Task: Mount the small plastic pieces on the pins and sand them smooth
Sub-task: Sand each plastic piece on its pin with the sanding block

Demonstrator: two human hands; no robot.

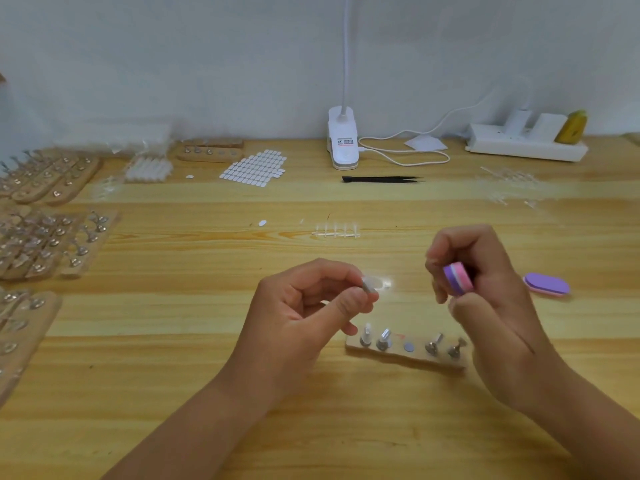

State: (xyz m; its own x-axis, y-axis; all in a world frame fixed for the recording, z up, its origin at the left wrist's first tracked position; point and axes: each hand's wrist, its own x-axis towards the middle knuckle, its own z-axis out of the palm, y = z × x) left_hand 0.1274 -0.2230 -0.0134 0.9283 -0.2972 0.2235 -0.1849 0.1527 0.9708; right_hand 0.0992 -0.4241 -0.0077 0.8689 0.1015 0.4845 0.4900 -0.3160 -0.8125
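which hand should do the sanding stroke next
The right hand: its grip pinches the purple-pink sanding block, while the left hand holds the metal pin with the clear plastic piece.

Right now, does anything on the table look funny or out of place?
Yes. The wooden block has four pins, but its middle spot is bare; the left hand holds a pin. A white oval tab also lies alone, away from the sheet of tabs.

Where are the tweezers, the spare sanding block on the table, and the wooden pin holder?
tweezers (381, 179): head view, middle of the black arms.
spare sanding block (546, 285): head view, purple top face.
wooden pin holder (415, 359): head view, bare front edge of the wood.
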